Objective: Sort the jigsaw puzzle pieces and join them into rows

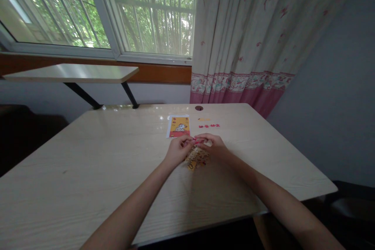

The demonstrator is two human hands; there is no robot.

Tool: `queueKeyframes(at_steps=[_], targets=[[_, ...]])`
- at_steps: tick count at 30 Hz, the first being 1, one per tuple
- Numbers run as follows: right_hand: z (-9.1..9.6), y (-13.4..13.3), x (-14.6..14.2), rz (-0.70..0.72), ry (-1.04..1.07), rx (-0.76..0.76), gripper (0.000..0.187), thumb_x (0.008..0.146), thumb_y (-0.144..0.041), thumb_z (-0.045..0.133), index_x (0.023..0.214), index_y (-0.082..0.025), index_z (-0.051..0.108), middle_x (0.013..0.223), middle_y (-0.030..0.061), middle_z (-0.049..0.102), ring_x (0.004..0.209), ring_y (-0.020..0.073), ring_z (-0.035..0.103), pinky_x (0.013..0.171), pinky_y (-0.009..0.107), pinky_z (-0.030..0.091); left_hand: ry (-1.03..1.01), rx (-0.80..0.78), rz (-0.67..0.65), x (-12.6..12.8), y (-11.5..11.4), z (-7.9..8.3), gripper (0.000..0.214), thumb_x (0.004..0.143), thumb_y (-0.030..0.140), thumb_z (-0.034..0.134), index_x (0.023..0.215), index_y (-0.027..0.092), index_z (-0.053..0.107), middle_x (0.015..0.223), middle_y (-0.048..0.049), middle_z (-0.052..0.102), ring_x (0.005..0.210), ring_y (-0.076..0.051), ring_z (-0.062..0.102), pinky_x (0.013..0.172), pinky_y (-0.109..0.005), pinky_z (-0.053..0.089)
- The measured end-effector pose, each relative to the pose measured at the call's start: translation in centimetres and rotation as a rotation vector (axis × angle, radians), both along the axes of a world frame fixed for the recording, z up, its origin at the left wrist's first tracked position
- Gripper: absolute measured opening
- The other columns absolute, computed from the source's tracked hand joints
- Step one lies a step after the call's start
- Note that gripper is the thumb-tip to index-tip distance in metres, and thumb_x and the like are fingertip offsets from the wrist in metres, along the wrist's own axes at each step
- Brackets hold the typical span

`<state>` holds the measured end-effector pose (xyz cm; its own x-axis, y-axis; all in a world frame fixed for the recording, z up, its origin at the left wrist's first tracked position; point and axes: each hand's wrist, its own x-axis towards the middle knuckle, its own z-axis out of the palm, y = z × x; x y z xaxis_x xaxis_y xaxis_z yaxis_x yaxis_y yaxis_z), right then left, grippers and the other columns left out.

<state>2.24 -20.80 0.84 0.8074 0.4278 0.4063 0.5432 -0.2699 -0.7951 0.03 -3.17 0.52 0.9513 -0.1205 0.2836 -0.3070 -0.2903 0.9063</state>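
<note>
My left hand and my right hand meet over the middle of the desk, thumbs and fingers pinched. Between the fingertips are small pinkish-red puzzle pieces, one at each hand as far as I can see. Just under the hands lies a loose pile of small puzzle pieces, mostly yellow and tan, partly hidden by my fingers. Beyond my left hand rests a picture card with a white cartoon animal on yellow and red. Past my right hand is a row of red puzzle pieces, and behind it some yellow pieces.
The pale wooden desk has a round cable hole near its back edge. A raised shelf on black legs stands at the back left. Behind the desk are a barred window and a patterned curtain.
</note>
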Motion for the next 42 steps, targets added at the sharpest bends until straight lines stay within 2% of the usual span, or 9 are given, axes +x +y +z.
queueKeyframes(at_steps=[5, 9, 12, 15, 17, 20, 33, 38, 42], targets=[[0.1, -0.4, 0.4, 0.019, -0.394, -0.078, 0.024, 0.079, -0.036, 0.060, 0.098, -0.022, 0.065, 0.082, 0.0035, 0.067, 0.077, 0.0145, 0.060, 0.073, 0.028, 0.046, 0.046, -0.133, -0.044, 0.3, 0.0, -0.6, 0.026, 0.072, 0.038, 0.059, 0.074, 0.013, 0.063, 0.061, -0.0016, 0.059, 0.053, -0.012, 0.051, 0.051, -0.021, 0.038], [0.3, -0.6, 0.7, -0.066, -0.534, -0.078, 0.020, 0.079, -0.035, 0.060, 0.095, -0.023, 0.066, 0.083, 0.0036, 0.067, 0.079, 0.0149, 0.059, 0.075, 0.030, 0.046, 0.015, -0.115, -0.027, 0.5, 0.1, -0.8, 0.027, 0.074, 0.039, 0.057, 0.073, 0.014, 0.063, 0.062, -0.0012, 0.060, 0.056, -0.013, 0.052, 0.054, -0.022, 0.039], [0.8, -1.4, 1.0, -0.239, -0.527, -0.034, 0.020, 0.079, -0.033, 0.061, 0.097, -0.025, 0.066, 0.087, 0.0040, 0.065, 0.083, 0.0157, 0.057, 0.079, 0.032, 0.046, -0.035, -0.017, 0.071, 0.9, 0.9, -0.8, 0.026, 0.078, 0.037, 0.051, 0.074, 0.014, 0.062, 0.065, -0.0014, 0.060, 0.059, -0.013, 0.052, 0.055, -0.022, 0.039], [1.1, -2.4, 1.4, -0.391, -0.505, 0.047, 0.021, 0.079, -0.033, 0.060, 0.098, -0.026, 0.066, 0.088, 0.0045, 0.062, 0.083, 0.0159, 0.056, 0.077, 0.032, 0.048, -0.115, 0.236, 0.143, 1.2, 2.1, -0.8, 0.025, 0.082, 0.034, 0.046, 0.080, 0.016, 0.062, 0.067, -0.0015, 0.060, 0.059, -0.013, 0.051, 0.056, -0.023, 0.038], [1.2, -2.9, 1.6, -0.436, -0.503, 0.082, 0.022, 0.079, -0.034, 0.060, 0.098, -0.025, 0.066, 0.087, 0.0045, 0.061, 0.079, 0.0156, 0.055, 0.076, 0.032, 0.048, -0.207, 0.464, 0.135, 1.2, 3.0, -0.6, 0.023, 0.083, 0.032, 0.045, 0.083, 0.017, 0.063, 0.070, -0.0020, 0.060, 0.062, -0.015, 0.051, 0.058, -0.024, 0.037], [1.1, -3.0, 1.8, -0.430, -0.480, 0.083, 0.022, 0.079, -0.035, 0.060, 0.097, -0.026, 0.067, 0.086, 0.0043, 0.061, 0.079, 0.0157, 0.055, 0.076, 0.032, 0.048, -0.268, 0.637, 0.122, 1.2, 3.6, -0.4, 0.024, 0.084, 0.031, 0.041, 0.083, 0.018, 0.062, 0.074, -0.0034, 0.061, 0.065, -0.015, 0.052, 0.059, -0.025, 0.037], [0.6, -3.0, 2.0, -0.364, -0.381, 0.030, 0.024, 0.078, -0.038, 0.060, 0.099, -0.027, 0.067, 0.088, 0.0051, 0.059, 0.085, 0.0180, 0.052, 0.082, 0.034, 0.044, -0.242, 0.778, 0.101, 1.0, 3.8, 0.1, 0.023, 0.084, 0.030, 0.041, 0.085, 0.020, 0.062, 0.080, -0.0045, 0.062, 0.070, -0.017, 0.054, 0.061, -0.025, 0.037], [0.2, -6.7, 5.1, -0.479, -0.403, -0.027, 0.027, 0.078, -0.039, 0.060, 0.099, -0.024, 0.066, 0.094, 0.0060, 0.061, 0.089, 0.0187, 0.052, 0.083, 0.035, 0.043, -0.221, 0.858, 0.083, 1.0, 4.1, 0.6, 0.024, 0.084, 0.029, 0.041, 0.077, 0.021, 0.061, 0.078, -0.0041, 0.062, 0.072, -0.018, 0.055, 0.060, -0.025, 0.036], [-1.0, -10.7, 8.1, -0.578, -0.375, -0.202, 0.029, 0.077, -0.041, 0.059, 0.097, -0.021, 0.067, 0.094, 0.0077, 0.064, 0.092, 0.0205, 0.053, 0.087, 0.037, 0.039, -0.184, 0.860, 0.050, 0.9, 3.9, 0.8, 0.025, 0.085, 0.030, 0.040, 0.080, 0.021, 0.063, 0.079, -0.0046, 0.064, 0.074, -0.018, 0.057, 0.061, -0.025, 0.038]])
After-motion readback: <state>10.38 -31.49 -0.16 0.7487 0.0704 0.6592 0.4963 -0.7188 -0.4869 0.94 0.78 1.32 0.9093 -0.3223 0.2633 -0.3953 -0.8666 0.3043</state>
